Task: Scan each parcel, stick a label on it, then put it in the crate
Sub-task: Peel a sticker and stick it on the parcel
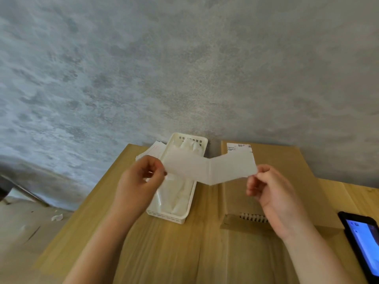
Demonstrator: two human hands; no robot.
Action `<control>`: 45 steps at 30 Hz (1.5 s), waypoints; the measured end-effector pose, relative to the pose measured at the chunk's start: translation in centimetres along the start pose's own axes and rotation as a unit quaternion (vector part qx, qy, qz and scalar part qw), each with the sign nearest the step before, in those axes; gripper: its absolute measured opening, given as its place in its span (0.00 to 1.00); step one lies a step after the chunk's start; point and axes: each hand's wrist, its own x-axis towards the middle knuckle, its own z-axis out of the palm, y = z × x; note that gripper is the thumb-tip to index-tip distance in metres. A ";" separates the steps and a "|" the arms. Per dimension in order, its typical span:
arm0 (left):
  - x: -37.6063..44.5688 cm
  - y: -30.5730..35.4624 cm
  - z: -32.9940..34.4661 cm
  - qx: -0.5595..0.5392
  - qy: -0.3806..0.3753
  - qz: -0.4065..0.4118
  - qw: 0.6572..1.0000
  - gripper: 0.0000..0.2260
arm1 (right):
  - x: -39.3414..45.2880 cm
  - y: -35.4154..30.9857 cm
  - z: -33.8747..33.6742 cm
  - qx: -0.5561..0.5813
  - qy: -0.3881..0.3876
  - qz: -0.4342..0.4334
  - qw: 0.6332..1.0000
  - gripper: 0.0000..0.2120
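Both hands, left [141, 177] and right [270, 193], pinch the ends of a white label strip [211, 168] held above the table [164, 242], over the white basket [176, 217] and the cardboard parcel [287, 167], with a phone [363, 242] at the table's right edge.

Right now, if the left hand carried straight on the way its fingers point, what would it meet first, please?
Probably the white basket: the left hand, pinching one end of the paper strip, points up and right over it. Depth is unclear, so the hand may pass above the rim.
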 end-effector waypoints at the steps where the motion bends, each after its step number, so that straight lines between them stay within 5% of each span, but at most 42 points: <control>1: 0.6 -0.3 -0.8 -0.005 0.030 -0.013 0.999 0.08 | 0.7 -0.2 -0.3 0.043 0.035 -0.003 0.998 0.12; 3: 1.6 -0.8 -2.2 0.000 0.082 -0.025 0.996 0.07 | 2.0 -0.6 -0.6 0.056 0.089 -0.027 0.994 0.12; 7: 2.6 -1.0 -3.9 0.026 0.075 -0.014 0.997 0.06 | 4.4 -0.9 1.7 -0.189 0.061 -0.083 0.977 0.10; 12: 3.2 -1.0 -4.0 0.027 0.059 -0.003 0.998 0.07 | 7.1 -0.4 8.6 -0.447 -0.101 -0.165 0.873 0.07; 16: 3.4 -1.4 -3.9 0.008 0.049 -0.008 0.999 0.08 | 9.6 1.7 11.8 -0.565 -0.123 -0.173 0.797 0.07; 19: 3.4 -1.7 -3.9 -0.003 0.036 -0.009 0.999 0.08 | 11.1 3.0 12.2 -0.598 -0.124 -0.170 0.773 0.10; 23: 3.4 -2.1 -3.8 -0.002 0.027 -0.005 1.000 0.11 | 11.9 3.8 12.0 -0.576 -0.126 -0.185 0.786 0.13; 27: 3.1 -1.9 -3.2 0.015 0.020 0.014 1.000 0.10 | 10.5 2.9 11.5 -0.491 -0.088 -0.291 0.816 0.09; 31: 2.6 -1.2 -1.6 0.043 -0.009 0.053 0.998 0.07 | 6.6 1.2 11.1 -0.360 -0.153 -0.188 0.901 0.11; 45: -1.0 2.1 8.4 0.076 -0.127 0.198 0.969 0.03 | 0.7 0.2 2.5 -0.299 -0.045 -0.165 0.939 0.10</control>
